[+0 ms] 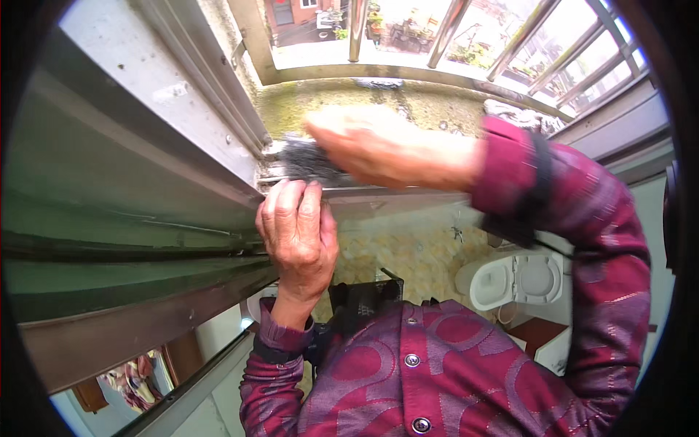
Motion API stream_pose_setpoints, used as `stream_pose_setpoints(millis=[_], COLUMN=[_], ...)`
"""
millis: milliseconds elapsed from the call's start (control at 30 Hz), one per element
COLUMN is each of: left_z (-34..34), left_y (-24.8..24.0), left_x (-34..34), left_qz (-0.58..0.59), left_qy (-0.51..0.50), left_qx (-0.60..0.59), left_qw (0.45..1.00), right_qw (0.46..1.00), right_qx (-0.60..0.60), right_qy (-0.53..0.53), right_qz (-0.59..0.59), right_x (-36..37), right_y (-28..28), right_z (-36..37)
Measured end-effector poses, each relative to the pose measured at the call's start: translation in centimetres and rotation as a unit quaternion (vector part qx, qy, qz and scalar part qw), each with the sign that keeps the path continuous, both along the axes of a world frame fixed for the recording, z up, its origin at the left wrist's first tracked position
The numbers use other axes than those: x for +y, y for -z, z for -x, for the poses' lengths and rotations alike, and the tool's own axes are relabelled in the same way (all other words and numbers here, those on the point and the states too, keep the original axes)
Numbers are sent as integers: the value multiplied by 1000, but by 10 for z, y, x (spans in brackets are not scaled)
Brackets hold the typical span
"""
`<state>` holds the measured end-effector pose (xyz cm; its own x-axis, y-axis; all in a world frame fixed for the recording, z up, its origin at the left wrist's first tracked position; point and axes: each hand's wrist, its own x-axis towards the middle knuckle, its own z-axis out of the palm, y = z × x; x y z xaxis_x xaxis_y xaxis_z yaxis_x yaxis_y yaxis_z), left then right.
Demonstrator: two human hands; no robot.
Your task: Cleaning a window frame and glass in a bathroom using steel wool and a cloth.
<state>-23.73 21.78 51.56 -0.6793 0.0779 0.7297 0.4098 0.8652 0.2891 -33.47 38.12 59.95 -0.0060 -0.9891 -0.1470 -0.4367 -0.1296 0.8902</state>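
A dark bristled brush [309,160], smeared by motion, lies against the window track [271,172] at the corner of the frame. My right hand [378,146] is closed on it from the right, and its fingers are blurred. Just below the brush, my left hand [295,226] hooks its bent fingers over the inner edge of the window sill [378,195]. The brush's handle cannot be made out under the right hand.
Beyond the track is a mossy outer ledge [429,102] with metal bars [444,36] along it. A green-tinted window pane [131,160] stands at the left. Below the sill are a toilet [495,280] with its lid up and a floor tap or drain fitting [457,231].
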Motion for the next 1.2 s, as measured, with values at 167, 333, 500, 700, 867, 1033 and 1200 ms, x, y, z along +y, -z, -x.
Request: stream_pose_setpoints(millis=[167,333,500,700,867,1033,1200], left_z=[8,4,8,9,4,8,5], left_y=[10,2,1,7,6,7,5], left_x=[-7,-6,-4,-8,-10,-7,-10], left_qz=[-67,-98,-97,-88,-64,-67,-58], left_qy=[12,17,34,40,29,54,52], left_qx=[17,6,5,-13,-8,-8,-3], left_qw=[998,995,995,995,998,996,997], right_qw=[797,752,819,646,704,684,714], right_qx=[-527,-571,-527,-652,-598,-503,-444], right_qy=[-18,267,121,280,296,484,521], right_qz=[296,192,193,282,242,211,145], right_x=[13,107,-12,-2,128,149,158], right_y=[31,-7,14,-12,-7,-40,-40], right_z=[24,-8,15,44,26,8,-1])
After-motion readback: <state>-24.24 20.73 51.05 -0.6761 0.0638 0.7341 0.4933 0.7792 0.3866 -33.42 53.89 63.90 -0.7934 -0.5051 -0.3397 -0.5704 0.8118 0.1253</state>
